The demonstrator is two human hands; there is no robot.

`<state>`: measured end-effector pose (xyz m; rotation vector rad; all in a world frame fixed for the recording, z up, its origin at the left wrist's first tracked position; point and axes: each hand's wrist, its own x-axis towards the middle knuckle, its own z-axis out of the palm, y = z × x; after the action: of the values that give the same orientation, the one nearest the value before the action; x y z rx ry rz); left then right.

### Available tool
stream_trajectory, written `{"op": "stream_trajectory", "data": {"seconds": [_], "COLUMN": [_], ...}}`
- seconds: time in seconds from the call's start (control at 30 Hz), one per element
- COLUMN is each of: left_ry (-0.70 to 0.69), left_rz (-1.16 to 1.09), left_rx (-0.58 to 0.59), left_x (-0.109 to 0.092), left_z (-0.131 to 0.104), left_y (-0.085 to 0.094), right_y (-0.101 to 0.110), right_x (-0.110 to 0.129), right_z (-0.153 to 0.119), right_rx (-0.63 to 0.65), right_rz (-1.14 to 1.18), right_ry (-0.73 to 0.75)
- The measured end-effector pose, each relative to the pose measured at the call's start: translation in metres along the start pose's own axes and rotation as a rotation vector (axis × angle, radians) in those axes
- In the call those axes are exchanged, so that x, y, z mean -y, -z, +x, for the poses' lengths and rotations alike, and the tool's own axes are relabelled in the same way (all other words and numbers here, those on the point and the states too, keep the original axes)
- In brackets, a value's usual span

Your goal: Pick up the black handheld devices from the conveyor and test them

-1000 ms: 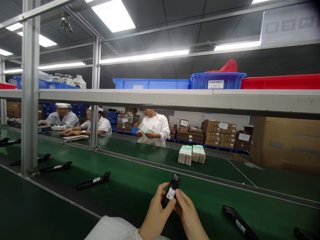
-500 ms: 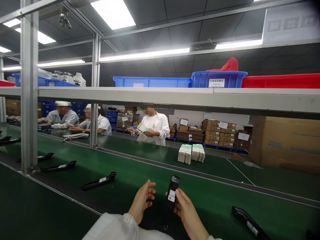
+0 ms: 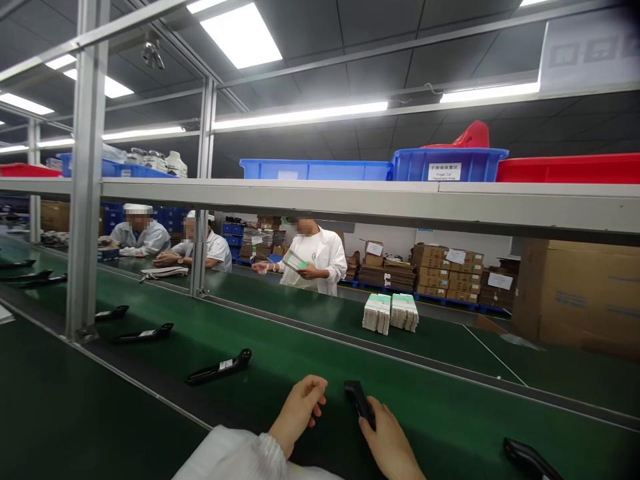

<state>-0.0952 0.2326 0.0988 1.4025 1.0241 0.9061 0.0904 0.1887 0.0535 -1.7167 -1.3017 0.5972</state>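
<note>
My right hand (image 3: 390, 437) grips a black handle-shaped part (image 3: 356, 395) with a bent upper end, low over the green conveyor belt (image 3: 285, 363). The part's lower portion is hidden behind my fingers. To its left, my left hand (image 3: 301, 408) is closed, fingers curled in and thumb against them, with nothing visible inside. It is apart from the part. A similar black part (image 3: 220, 368) with a white label lies on the belt to the left, and another (image 3: 531, 459) lies at the lower right.
More black parts (image 3: 145, 333) lie along the belt to the left. Two stacks of white-and-green boxes (image 3: 376, 313) stand on the far surface. A metal post (image 3: 87, 200) and a shelf (image 3: 350, 200) with blue bins (image 3: 320, 171) frame the station. Co-workers (image 3: 315, 257) are beyond.
My right hand has lowered the black part and turned it, so its label no longer shows. The fingers of my left hand have curled in. The camera view has shifted slightly left.
</note>
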Motion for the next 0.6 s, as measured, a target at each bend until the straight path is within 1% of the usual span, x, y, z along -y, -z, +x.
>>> {"op": "stream_trajectory", "data": {"seconds": [0.1, 0.2, 0.23, 0.33, 0.4, 0.43, 0.5, 0.53, 0.6], "left_ry": [0.01, 0.007, -0.004, -0.068, -0.119, -0.137, -0.148, -0.137, -0.069], "left_rz": [0.003, 0.046, 0.111, 0.424, 0.6, 0.657, 0.757, 0.812, 0.9], "left_rx": [0.006, 0.011, 0.011, -0.02, -0.069, -0.105, -0.2, -0.261, -0.385], "left_x": [0.0, 0.0, 0.0, -0.002, -0.004, -0.005, -0.008, -0.008, -0.008], "left_z": [0.0, 0.001, 0.001, 0.004, 0.006, 0.008, 0.01, 0.01, 0.011], "left_y": [0.001, 0.003, 0.005, 0.014, 0.025, 0.032, 0.05, 0.06, 0.081], "right_y": [0.003, 0.008, 0.01, 0.018, 0.021, 0.022, 0.019, 0.016, 0.007], "right_x": [-0.002, 0.002, 0.004, 0.01, 0.013, 0.015, 0.015, 0.015, 0.013], "right_z": [0.001, 0.001, 0.0, -0.001, -0.001, -0.002, -0.002, -0.003, -0.005], "right_rx": [-0.044, -0.044, -0.023, 0.048, 0.019, -0.01, -0.056, -0.054, -0.009], "right_rz": [-0.207, -0.281, -0.3, -0.363, -0.412, -0.429, -0.43, -0.408, -0.336], "right_ry": [0.024, -0.019, -0.041, -0.095, -0.09, -0.06, 0.049, 0.109, 0.213]}}
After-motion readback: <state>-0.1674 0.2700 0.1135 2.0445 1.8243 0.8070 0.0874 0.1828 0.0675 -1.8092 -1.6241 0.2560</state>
